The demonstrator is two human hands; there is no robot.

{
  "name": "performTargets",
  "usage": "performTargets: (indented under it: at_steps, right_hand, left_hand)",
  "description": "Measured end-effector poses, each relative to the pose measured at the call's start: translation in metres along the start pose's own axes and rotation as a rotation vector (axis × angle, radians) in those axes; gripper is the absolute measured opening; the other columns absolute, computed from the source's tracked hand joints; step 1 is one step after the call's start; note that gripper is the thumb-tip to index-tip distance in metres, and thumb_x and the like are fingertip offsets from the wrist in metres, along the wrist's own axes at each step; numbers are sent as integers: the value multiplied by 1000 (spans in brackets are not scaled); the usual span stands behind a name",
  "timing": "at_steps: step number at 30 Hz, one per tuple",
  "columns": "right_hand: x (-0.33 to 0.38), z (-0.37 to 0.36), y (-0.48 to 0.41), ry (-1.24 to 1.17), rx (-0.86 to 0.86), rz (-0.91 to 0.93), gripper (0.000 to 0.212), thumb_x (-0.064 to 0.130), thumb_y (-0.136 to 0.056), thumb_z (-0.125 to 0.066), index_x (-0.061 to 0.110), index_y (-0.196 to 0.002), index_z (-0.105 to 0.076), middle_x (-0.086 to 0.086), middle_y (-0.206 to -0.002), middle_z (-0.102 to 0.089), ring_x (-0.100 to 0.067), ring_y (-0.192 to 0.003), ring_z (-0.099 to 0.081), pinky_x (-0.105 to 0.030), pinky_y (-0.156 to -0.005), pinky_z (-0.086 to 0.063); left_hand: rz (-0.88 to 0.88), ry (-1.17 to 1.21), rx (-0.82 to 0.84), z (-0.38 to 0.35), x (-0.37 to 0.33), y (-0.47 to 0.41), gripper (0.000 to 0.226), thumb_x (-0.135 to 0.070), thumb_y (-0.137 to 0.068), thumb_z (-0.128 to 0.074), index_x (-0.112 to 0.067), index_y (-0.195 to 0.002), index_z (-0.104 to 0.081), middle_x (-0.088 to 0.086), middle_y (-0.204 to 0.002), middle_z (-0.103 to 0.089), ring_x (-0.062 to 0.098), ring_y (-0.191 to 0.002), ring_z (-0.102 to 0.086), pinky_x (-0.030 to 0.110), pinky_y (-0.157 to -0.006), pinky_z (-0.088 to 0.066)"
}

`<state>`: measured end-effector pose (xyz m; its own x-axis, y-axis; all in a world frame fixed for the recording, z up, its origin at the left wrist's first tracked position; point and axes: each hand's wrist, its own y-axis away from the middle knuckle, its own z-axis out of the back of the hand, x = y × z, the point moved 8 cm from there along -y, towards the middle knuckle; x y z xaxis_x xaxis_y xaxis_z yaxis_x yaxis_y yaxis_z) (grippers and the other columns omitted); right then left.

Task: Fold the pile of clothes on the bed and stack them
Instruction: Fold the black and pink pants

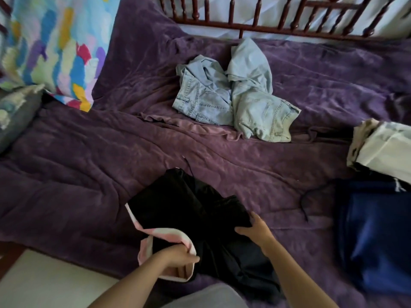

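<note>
Left hand (175, 256) is pinching the pink band (169, 232) of the black garment (189, 207), right hand (258, 232) pressing it open-fingered; a hard tug risks undoing the fold.

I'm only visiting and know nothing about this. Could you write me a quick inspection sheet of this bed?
Surface: purple blanket, wrinkled, covering the bed.
Job's things: black garment with pink-and-white band, in hand; light denim heap, unfolded, partly on a mauve garment; cream garment overlapping navy garment, at right.
Clutter: colourful pillow and grey pillow, at left.
Grips: left hand pinches the band; right hand lies on the black garment, its grip unclear.
Cables: thin black cord beside the navy garment, perhaps a drawstring.
Surroundings: wooden rail behind the bed.
</note>
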<state>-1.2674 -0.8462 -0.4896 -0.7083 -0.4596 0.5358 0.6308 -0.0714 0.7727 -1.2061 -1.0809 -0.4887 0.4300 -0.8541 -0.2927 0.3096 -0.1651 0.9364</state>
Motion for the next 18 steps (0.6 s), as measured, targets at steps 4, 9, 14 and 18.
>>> performTargets:
  at_steps: [4, 9, 14, 18]
  right_hand:
    - [9, 26, 14, 21, 37, -50, 42, 43, -84, -64, 4, -97, -69, -7, -95, -68, -22, -93, -62, -31, -90, -47]
    - [34, 40, 25, 85, -90, 176, 40, 23, -83, -69, 20, -50, -47, 11, -45, -43, -11, -55, -44, -29, -67, -33]
    - [127, 74, 94, -89, -149, 612, 9, 1, -81, -68, -6, -86, -70, -4, -83, -62, 0, -69, -55, -19, -70, -43]
    - [200, 127, 172, -193, -257, 841, 9, -2, -82, -65, -9, -77, -67, -1, -69, -58, -9, -67, -50, -25, -62, -41]
  left_hand:
    - [67, -201, -133, 23, -8, 4, 27, -36, -88, -56, -14, -104, -61, -1, -91, -64, 17, -97, -63, 28, -84, -46]
    - [88, -311, -635, 86, -58, 42, 39, -35, -86, -54, -14, -117, -43, 6, -117, -58, 25, -110, -56, 35, -86, -47]
    - [-475, -101, -576, 104, -143, 76, 77, -39, -75, -66, -15, -140, -32, 3, -139, -40, 22, -131, -37, 30, -104, -35]
    - [-772, 182, -297, 118, -198, 126, 59, -36, -70, -77, -35, -120, -46, -7, -128, -53, 1, -115, -51, 13, -86, -40]
